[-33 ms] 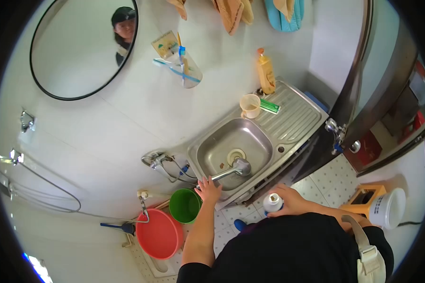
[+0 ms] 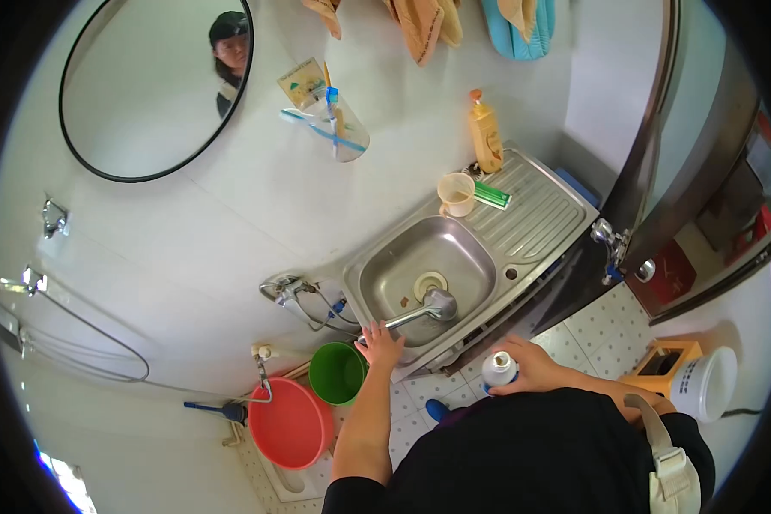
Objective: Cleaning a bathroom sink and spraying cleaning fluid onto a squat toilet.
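Note:
My left hand [image 2: 382, 348] lies over the left front rim of the steel sink [image 2: 384, 257], fingers spread. Its fingertips are beside the handle end of a chrome shower head [image 2: 438, 305], which rests in the basin near the drain. Whether they touch the handle is hard to tell. In front of the sink, close to my body, my right hand [image 2: 529, 367] is closed around a white bottle [image 2: 498, 368] with some blue on its lower part. The bottle stands upright with its mouth uncovered. My fingers partly hide its side.
On the drainboard are a beige mug [image 2: 457, 194], a green box [image 2: 492, 195] and a yellow pump bottle [image 2: 486, 137]. Left of the sink sit a green bucket [image 2: 337, 373] and a red basin [image 2: 290, 423]. A wall tap [image 2: 289, 291] and toothbrush cup [image 2: 349, 137] are above. An orange-and-white appliance [image 2: 666, 367] stands right.
The whole view has shifted very slightly. Both hands keep their places, the left at the sink rim and the right around the white bottle.

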`<state>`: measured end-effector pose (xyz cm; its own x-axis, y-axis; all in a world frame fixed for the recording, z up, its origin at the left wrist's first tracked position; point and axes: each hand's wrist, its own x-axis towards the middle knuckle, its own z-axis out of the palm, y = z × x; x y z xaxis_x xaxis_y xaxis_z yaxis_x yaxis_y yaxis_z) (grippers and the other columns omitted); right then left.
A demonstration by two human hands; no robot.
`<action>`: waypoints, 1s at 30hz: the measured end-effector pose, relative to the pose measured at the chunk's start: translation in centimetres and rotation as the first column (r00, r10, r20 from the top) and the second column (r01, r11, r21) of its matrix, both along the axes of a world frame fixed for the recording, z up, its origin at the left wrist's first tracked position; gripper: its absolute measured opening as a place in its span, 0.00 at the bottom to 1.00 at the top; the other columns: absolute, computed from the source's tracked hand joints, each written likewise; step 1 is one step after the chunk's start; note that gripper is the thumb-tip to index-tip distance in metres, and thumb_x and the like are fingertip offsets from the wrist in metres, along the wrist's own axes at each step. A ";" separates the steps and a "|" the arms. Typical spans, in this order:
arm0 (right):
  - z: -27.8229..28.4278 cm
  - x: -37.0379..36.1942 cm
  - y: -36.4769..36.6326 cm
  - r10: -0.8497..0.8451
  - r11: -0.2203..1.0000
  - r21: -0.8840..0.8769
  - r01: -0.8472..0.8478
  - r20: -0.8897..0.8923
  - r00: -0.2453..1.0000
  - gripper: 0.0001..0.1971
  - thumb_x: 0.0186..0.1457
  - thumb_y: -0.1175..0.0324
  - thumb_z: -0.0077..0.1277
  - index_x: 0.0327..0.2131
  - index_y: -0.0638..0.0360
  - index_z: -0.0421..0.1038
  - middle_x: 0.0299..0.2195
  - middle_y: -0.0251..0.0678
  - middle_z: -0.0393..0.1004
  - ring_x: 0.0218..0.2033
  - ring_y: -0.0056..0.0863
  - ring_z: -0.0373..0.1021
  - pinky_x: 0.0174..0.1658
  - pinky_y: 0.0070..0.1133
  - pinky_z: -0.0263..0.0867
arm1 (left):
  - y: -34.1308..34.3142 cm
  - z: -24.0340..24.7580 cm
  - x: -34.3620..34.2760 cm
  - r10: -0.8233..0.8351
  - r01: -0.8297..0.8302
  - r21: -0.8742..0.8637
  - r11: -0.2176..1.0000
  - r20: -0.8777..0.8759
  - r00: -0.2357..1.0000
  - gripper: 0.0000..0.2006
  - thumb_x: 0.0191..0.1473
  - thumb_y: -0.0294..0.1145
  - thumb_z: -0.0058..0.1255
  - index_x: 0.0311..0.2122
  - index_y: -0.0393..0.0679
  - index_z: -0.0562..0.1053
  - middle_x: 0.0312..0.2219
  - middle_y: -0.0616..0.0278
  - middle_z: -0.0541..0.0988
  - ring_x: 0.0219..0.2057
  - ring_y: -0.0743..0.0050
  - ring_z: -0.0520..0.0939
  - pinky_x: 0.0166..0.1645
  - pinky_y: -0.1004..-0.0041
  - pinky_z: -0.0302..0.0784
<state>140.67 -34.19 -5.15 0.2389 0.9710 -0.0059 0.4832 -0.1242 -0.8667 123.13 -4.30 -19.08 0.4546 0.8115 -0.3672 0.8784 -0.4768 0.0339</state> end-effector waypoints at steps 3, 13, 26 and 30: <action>0.2 1.6 -1.7 0.008 1.000 -0.018 -0.008 -0.013 1.000 0.30 0.34 0.52 0.67 0.41 0.55 0.69 0.34 0.38 0.64 0.38 0.37 0.66 0.41 0.27 0.64 | -0.8 0.7 0.5 -0.028 0.028 0.010 1.000 -0.010 1.000 0.39 0.48 0.54 0.50 0.63 0.51 0.53 0.64 0.57 0.46 0.65 0.52 0.45 0.63 0.42 0.39; -0.4 0.7 -2.1 -0.057 0.998 0.020 0.056 0.039 0.998 0.31 0.34 0.52 0.67 0.42 0.56 0.68 0.34 0.39 0.63 0.37 0.38 0.66 0.39 0.28 0.64 | 0.3 0.1 1.6 -0.221 0.226 0.057 0.972 -0.087 0.971 0.37 0.45 0.50 0.54 0.60 0.52 0.58 0.61 0.58 0.54 0.63 0.55 0.50 0.62 0.46 0.47; -0.7 -5.8 0.5 -0.247 0.960 -0.129 0.250 0.041 0.968 0.30 0.35 0.54 0.67 0.43 0.54 0.67 0.36 0.37 0.64 0.39 0.36 0.66 0.41 0.26 0.64 | 5.2 -1.2 3.0 -0.449 0.454 0.148 0.879 -0.063 0.891 0.19 0.48 0.50 0.53 0.39 0.48 0.73 0.39 0.62 0.75 0.45 0.64 0.72 0.47 0.62 0.62; -0.3 -6.8 1.0 -0.298 0.943 -0.132 0.306 0.077 0.951 0.31 0.35 0.55 0.67 0.43 0.56 0.67 0.36 0.38 0.64 0.38 0.35 0.66 0.41 0.26 0.64 | 8.3 0.0 2.0 -0.359 0.349 0.118 0.929 0.076 0.930 0.20 0.49 0.51 0.51 0.41 0.46 0.71 0.39 0.58 0.74 0.43 0.56 0.74 0.44 0.56 0.67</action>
